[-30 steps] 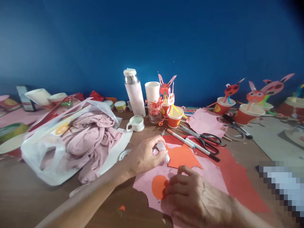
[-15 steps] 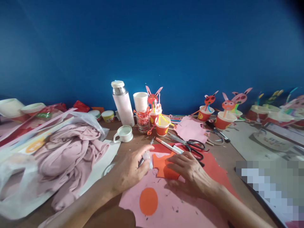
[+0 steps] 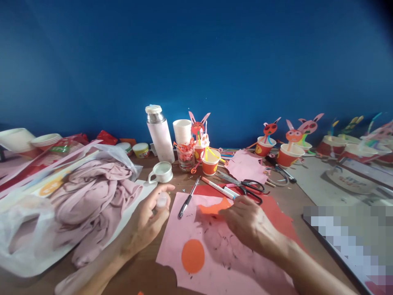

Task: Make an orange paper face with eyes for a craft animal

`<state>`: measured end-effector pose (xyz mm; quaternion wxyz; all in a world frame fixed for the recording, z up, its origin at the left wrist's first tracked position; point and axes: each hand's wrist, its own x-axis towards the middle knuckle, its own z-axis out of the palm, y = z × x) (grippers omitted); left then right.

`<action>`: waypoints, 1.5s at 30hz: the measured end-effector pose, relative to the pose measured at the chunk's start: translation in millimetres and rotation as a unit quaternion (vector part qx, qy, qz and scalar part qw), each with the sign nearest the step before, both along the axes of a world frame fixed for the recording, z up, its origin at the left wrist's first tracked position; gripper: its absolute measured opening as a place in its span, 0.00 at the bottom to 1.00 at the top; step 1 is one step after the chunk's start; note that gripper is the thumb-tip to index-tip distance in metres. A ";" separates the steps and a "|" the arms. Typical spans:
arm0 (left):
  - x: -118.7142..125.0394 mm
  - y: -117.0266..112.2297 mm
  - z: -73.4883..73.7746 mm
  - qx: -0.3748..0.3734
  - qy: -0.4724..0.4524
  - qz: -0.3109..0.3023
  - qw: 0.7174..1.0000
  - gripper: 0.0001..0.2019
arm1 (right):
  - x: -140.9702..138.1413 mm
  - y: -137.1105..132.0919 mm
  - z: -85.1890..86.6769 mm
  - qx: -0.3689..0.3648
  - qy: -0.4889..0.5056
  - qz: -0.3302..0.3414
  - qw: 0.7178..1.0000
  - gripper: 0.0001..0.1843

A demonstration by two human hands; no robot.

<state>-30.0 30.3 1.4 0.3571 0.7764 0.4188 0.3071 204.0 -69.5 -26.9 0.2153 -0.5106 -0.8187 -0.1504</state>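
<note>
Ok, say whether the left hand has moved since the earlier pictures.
Yes, leftward: the left hand now sits nearly below the white mug, its fingertips no longer well right of it.

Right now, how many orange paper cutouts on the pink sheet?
2. An orange oval lies in the lower half of the pink paper sheet; an irregular orange piece sits at its top edge, beside the right hand. Another could be hidden under that hand.

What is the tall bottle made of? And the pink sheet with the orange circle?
The bottle looks like shiny steel at the neck, with a smooth pale pink body, maybe plastic or painted metal. The pink sheet looks like thin matte paper, with rough cut edges.
</note>
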 end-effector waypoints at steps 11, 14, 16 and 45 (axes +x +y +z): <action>-6.4 8.9 -9.2 0.016 0.055 -0.013 0.998 0.12 | 71.5 -13.4 34.7 0.228 -0.052 -0.216 0.948 0.11; -7.8 9.3 -6.1 -0.005 0.012 -0.026 1.000 0.14 | 84.6 -20.1 19.8 0.226 -0.087 -0.228 0.943 0.10; -8.7 10.0 -3.9 -0.039 -0.020 -0.031 0.999 0.16 | 87.7 -26.3 8.7 0.209 -0.104 -0.210 0.950 0.10; 3.5 10.4 -16.9 0.057 0.285 0.000 0.957 0.13 | -19.7 -60.8 -1.1 -0.196 0.006 0.034 0.980 0.14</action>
